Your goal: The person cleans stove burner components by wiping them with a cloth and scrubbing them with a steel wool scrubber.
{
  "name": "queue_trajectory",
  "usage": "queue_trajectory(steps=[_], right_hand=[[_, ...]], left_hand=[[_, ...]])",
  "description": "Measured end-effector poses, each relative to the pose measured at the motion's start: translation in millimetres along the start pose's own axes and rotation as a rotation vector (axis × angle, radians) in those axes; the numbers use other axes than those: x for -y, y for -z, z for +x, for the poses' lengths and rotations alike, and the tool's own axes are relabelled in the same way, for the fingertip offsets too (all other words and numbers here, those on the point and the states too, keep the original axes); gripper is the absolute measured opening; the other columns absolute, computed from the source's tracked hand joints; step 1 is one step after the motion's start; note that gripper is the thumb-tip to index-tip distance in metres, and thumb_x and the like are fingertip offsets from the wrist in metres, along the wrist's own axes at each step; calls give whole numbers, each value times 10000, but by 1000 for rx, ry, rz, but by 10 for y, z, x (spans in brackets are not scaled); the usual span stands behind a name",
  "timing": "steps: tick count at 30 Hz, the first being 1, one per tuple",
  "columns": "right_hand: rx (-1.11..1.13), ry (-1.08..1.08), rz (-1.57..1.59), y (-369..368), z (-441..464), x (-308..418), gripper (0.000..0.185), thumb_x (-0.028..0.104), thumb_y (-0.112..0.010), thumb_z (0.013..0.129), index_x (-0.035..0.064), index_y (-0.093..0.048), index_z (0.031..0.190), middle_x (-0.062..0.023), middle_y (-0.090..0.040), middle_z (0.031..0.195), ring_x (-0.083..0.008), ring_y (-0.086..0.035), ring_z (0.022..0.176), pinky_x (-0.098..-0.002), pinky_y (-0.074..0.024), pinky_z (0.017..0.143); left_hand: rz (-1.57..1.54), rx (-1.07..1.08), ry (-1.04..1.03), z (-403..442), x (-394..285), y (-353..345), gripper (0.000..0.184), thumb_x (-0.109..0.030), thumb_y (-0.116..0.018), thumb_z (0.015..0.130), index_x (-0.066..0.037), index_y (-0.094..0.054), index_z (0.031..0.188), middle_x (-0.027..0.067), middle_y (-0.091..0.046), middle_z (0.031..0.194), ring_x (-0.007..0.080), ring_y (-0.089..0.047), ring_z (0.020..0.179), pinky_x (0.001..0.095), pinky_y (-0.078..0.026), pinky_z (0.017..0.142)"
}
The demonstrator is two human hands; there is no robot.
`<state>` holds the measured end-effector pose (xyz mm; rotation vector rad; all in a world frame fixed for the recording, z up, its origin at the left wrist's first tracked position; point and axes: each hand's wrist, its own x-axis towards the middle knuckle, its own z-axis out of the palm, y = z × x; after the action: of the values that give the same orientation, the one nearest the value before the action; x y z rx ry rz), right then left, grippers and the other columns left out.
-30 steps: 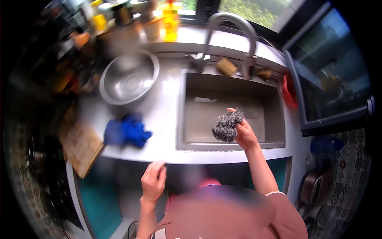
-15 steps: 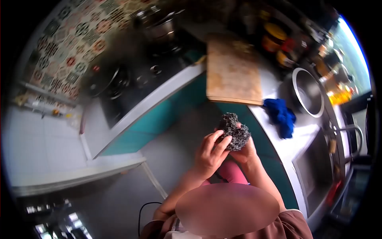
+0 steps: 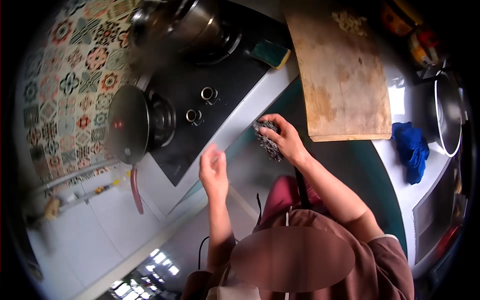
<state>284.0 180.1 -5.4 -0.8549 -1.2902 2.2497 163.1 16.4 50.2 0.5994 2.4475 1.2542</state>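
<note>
A dark grey, curly steel wool scourer [image 3: 268,140] hangs from my right hand [image 3: 285,138], whose thumb and fingers are closed on its upper part. My right hand is between the hob's front edge and the cutting board. To the left, my left hand [image 3: 214,172] is raised near the counter edge, apart from the scourer. Its fingers are loosely bent and slightly blurred, with nothing seen in them. Past both hands lies the black hob [image 3: 220,75]. A green and yellow sponge [image 3: 270,54] rests at its front corner.
A pan [image 3: 129,125] with a reddish handle and a steel pot [image 3: 187,27] stand on the hob. The wooden cutting board [image 3: 345,85], with pale pieces on it, overhangs the counter edge. A blue cloth [image 3: 412,152] lies beside a metal basin [image 3: 447,112], near the sink [image 3: 435,220].
Both hands were together on the scourer; now my left hand has let go and moved left, while my right keeps it. The view has swung towards the hob.
</note>
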Motion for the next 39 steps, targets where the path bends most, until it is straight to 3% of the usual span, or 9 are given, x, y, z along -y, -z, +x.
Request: queue_trajectory(steps=[5,7,9,12,18,22,27,30,39], right_hand=[[-56,5,-240,-145,503,17,354,146,-661,820,39,-530,1131,-139,-636,911,-218,-618,817,-309,-483,768],[-94,57,-269,-217,638,48,375,145,-653,813,30,-525,1146,-182,-635,979,-317,-622,885,-351,-482,795],[-130,92,-300,-264,786,46,369,133,-647,811,31,-525,1144,-184,-629,991,-333,-615,895,-361,-484,794],[-169,159,-364,-410,909,-38,312,104,-634,804,33,-539,1093,-179,-611,946,-360,-598,862,-391,-486,759],[-317,193,-502,-764,1052,-240,248,88,-623,801,24,-548,1028,-171,-597,880,-360,-595,805,-409,-486,714],[-483,230,-571,-965,1310,-268,231,87,-622,791,29,-563,1006,-167,-604,910,-361,-599,812,-414,-491,706],[-620,269,-657,-1121,1469,-309,182,111,-615,781,53,-602,952,-130,-625,882,-344,-612,777,-415,-493,661],[-571,163,-674,-1173,1405,-326,197,119,-618,791,49,-614,976,-130,-634,903,-333,-618,807,-394,-500,691],[-666,127,-403,-1350,1263,-466,155,95,-613,783,34,-595,924,-159,-620,853,-357,-611,763,-416,-492,658]], left_hand=[[533,101,-388,1158,-9,-153,605,-26,-649,790,-62,-392,1336,164,-456,1279,310,-532,1077,360,-468,894],[491,192,-313,1467,-29,-189,556,-81,-631,827,-54,-402,1333,170,-478,1259,293,-537,1081,357,-469,889],[376,226,-226,1754,82,-225,478,-162,-589,882,-42,-431,1317,164,-544,1193,255,-557,1059,343,-472,882],[242,356,84,2024,23,-234,380,-215,-504,942,-24,-482,1270,134,-595,1092,199,-624,882,306,-522,779],[71,686,380,2338,50,-188,346,-209,-483,953,-31,-511,1248,109,-592,1046,180,-609,878,296,-512,788],[75,886,229,2608,131,-126,320,-165,-529,928,-20,-540,1213,76,-597,1038,153,-601,874,291,-511,778],[-24,1041,299,2779,208,-122,328,-160,-562,911,16,-541,1187,97,-612,1015,176,-624,852,291,-527,786],[-106,1047,322,2779,244,-138,327,-153,-559,911,27,-538,1184,98,-609,1008,174,-625,840,298,-533,780],[-208,982,376,2744,360,-141,344,-149,-602,884,36,-541,1167,92,-616,1018,156,-628,829,294,-545,751]])
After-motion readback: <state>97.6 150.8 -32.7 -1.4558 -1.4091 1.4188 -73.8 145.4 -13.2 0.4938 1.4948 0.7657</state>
